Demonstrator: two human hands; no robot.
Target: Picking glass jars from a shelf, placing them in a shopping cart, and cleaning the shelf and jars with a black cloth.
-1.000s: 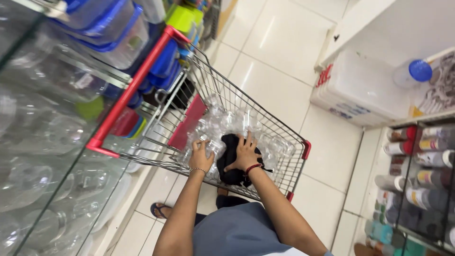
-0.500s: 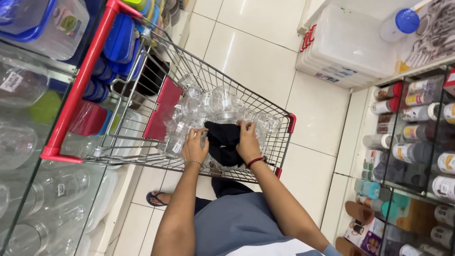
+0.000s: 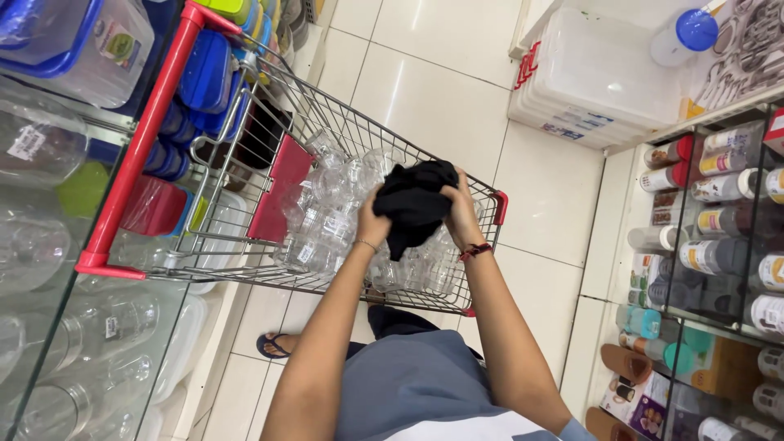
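My left hand (image 3: 372,222) and my right hand (image 3: 462,214) both grip a crumpled black cloth (image 3: 415,201) and hold it just above a metal shopping cart (image 3: 327,114) with red trim. Under the cloth the cart is filled with several clear plastic jars (image 3: 335,229). My right wrist wears a red band. My forearms reach forward from my grey shirt at the bottom of the view.
Glass shelves (image 3: 49,269) with clear jars and blue-lidded containers stand on the left. A stack of clear plastic tubs (image 3: 596,82) sits on the white tile floor at the upper right. Shelves of bottles (image 3: 710,237) line the right side. My sandalled foot (image 3: 276,346) shows below the cart.
Both hands have lifted the black cloth up off the jars and bunched it between them. The view has shifted, so the cart sits closer and more central.
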